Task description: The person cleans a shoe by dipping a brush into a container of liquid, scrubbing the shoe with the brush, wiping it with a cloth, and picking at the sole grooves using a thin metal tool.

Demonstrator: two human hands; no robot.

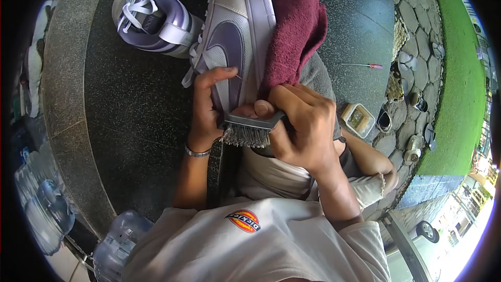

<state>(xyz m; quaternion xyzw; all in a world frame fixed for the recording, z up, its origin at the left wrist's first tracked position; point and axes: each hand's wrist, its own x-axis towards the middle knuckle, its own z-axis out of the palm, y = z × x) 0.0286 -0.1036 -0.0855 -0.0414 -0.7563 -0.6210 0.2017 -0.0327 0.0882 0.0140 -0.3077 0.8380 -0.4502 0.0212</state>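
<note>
A white and purple shoe lies on its side, toe end toward the top of the view. My left hand is around its lower end, thumb raised along the side and the other fingers mostly hidden. A dark-backed brush with metallic-looking bristles is in my right hand, whose fingers are bent around its right end. The bristles point toward my body. Close to my right knuckles rests a maroon cloth, beside the shoe. Its laced mate stands at the upper left.
A screwdriver and a small square container are on the dark speckled surface at right. Large clear bottles stand lower left. Footwear lies on the stone paving beyond the edge.
</note>
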